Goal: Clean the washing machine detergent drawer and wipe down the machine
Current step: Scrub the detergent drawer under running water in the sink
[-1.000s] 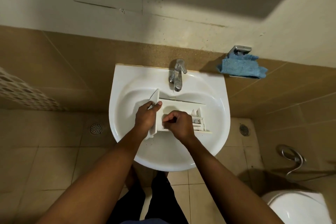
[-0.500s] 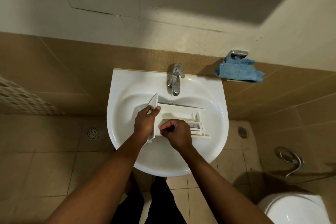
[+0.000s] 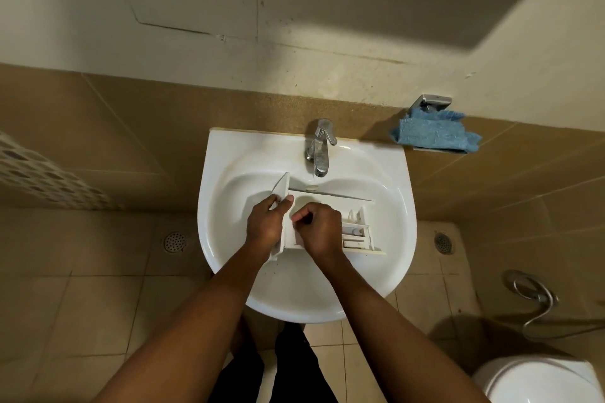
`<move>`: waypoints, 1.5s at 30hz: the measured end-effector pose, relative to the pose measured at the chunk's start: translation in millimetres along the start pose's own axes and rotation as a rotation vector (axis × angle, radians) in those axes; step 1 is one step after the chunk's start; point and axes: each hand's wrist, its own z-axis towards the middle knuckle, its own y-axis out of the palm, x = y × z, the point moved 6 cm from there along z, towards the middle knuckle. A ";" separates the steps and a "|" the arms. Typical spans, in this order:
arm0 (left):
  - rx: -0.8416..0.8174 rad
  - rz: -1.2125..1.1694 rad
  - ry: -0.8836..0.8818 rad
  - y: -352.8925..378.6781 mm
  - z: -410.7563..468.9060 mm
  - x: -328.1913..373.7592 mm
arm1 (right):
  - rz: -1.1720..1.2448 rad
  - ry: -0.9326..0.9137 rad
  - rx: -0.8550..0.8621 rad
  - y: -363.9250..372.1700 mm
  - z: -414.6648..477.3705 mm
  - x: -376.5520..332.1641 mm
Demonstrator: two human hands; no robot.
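- Detergent drawer point(image 3: 330, 203): white plastic, sits inside the sink point(image 3: 386, 206) bowl, long axis running left to right, front panel at the left end tilted up.
- Small compartments and ribs of the drawer are visible at its right end, uncovered.
- Left hand point(image 3: 265, 224): wrapped around the drawer's front panel, thumb on top of the edge, fingers behind it. Firm grasp.
- Right hand point(image 3: 319, 229): clenched into a loose fist inside the drawer's main compartment, knuckles up, thumb against forefinger. Cannot tell whether it pinches anything; nothing shows between the fingers.
- Both forearms come in from the bottom of the frame and meet over the bowl.
- Tap point(image 3: 319, 149): chrome, centred at the back of the sink, spout just above the drawer's rear edge. Whether water runs: cannot tell.
- Blue cloth point(image 3: 432, 134): bunched on a small metal wall holder point(image 3: 430, 103) right of the sink, well apart from both hands.
- Floor: beige tiles, one round drain point(image 3: 175, 241) left of the sink and one to the right.
- Toilet point(image 3: 537, 379) at bottom right, spray hose point(image 3: 537, 301) on the wall above it.
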 end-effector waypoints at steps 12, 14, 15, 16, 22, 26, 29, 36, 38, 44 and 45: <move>0.020 0.054 -0.001 -1.7 -2.4 0.6 | -0.003 0.122 -0.035 -2.5 12.0 8.6; 0.014 0.042 -0.014 -1.3 -2.3 -0.7 | -0.012 0.135 -0.115 -2.5 1.9 17.1; 0.014 0.038 -0.017 -1.8 -2.3 -1.0 | -0.006 0.147 -0.167 -2.1 -4.8 22.9; 0.012 0.041 -0.014 -2.3 -1.9 -0.8 | 0.002 0.158 -0.208 -2.1 -10.9 27.0; 0.002 0.051 0.024 -3.5 -3.3 1.6 | 0.037 0.226 -0.031 -0.3 23.7 20.2; -0.014 0.030 0.026 -2.1 -3.8 3.0 | 0.037 0.240 0.085 2.2 64.2 14.1; -0.013 -0.001 0.005 -2.1 -3.7 0.0 | 0.252 0.356 0.062 3.7 72.6 25.3; -0.004 0.034 -0.005 -4.2 -3.7 1.1 | 1.287 0.649 -0.053 10.3 77.1 28.2; 0.002 0.040 -0.008 -3.6 -3.7 0.9 | 1.455 0.641 -0.101 7.9 80.6 24.8; 0.010 0.028 0.023 -2.8 -0.5 -2.2 | 1.597 0.678 -0.223 8.5 94.7 8.0; 0.011 0.029 0.025 -2.9 -0.3 -2.0 | 1.590 0.679 -0.237 9.7 95.3 6.0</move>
